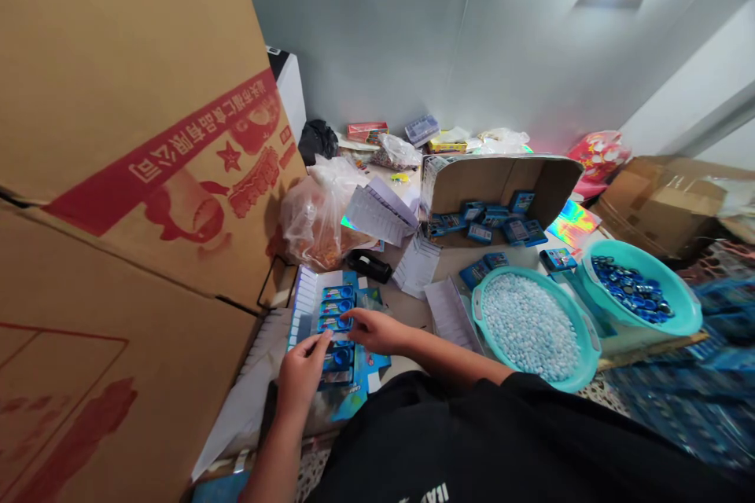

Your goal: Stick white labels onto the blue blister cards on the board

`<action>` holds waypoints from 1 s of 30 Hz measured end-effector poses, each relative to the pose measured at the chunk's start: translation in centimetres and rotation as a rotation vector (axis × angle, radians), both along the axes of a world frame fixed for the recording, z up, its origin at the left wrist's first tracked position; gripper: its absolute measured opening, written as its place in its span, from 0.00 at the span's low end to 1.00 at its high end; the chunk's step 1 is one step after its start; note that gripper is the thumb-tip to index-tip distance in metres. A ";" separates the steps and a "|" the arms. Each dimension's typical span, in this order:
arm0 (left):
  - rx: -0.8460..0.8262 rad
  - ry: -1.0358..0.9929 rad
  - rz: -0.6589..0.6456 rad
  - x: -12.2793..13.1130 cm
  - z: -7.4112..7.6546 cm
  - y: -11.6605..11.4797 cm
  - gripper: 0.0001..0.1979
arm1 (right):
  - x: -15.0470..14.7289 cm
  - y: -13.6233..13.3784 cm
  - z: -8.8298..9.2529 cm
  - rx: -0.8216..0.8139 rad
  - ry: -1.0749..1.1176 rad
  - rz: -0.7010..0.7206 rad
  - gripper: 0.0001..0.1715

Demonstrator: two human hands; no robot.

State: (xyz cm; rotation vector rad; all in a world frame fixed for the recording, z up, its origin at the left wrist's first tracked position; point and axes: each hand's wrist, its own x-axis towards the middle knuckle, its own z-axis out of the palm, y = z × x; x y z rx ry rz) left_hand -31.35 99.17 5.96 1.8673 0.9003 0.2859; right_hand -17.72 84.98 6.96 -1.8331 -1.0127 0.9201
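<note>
A blue printed card lies on the table in front of me with a column of blue blister pockets on it. My left hand rests on the lower part of the card, thumb and forefinger pinched at a pocket's edge. My right hand reaches across from the right, fingertips pressed together on a pocket in the middle of the column. I cannot make out what the fingers hold, if anything.
A big brown carton towers on the left. A teal basin of pale pellets and another of dark blue pieces stand on the right. Behind are an open box of small blue packs, plastic bags and paper sheets.
</note>
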 end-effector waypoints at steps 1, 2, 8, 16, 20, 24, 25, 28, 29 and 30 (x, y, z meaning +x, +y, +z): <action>0.042 0.006 0.030 -0.1 -0.1 -0.3 0.24 | -0.2 0.1 -0.6 0.001 0.051 -0.014 0.22; 0.083 0.010 0.057 -0.3 -0.3 -0.6 0.23 | -0.4 0.2 -1.1 0.004 0.081 -0.021 0.21; 0.294 -0.050 0.100 -2.2 -1.9 -2.3 0.17 | -1.8 0.1 -3.7 0.022 -0.001 0.012 0.15; 0.320 -0.046 0.086 -3.1 -3.5 -2.5 0.14 | -2.4 -0.4 -6.6 -0.021 -0.008 -0.039 0.12; 0.276 0.017 0.187 -3.1 -4.6 -2.1 0.20 | -2.0 0.0 -8.4 -0.051 0.077 -0.040 0.15; 0.148 0.074 0.242 -3.1 -5.7 -0.7 0.32 | -2.1 0.0 -10.1 -0.160 0.092 -0.089 0.21; 0.104 0.083 0.232 -3.1 -5.8 -0.3 0.32 | -2.2 -0.3 -10.4 -0.189 0.065 -0.127 0.23; 0.003 0.090 0.193 -3.3 -5.6 0.5 0.31 | -2.4 -1.8 -10.3 -0.241 -0.063 -0.274 0.23; -0.015 0.089 0.191 -3.4 -5.4 0.5 0.30 | -2.2 -2.7 -10.0 -0.248 -0.114 -0.330 0.20; -0.023 0.086 0.202 -3.5 -5.1 0.4 0.29 | -1.8 -3.8 -9.6 -0.250 -0.167 -0.386 0.17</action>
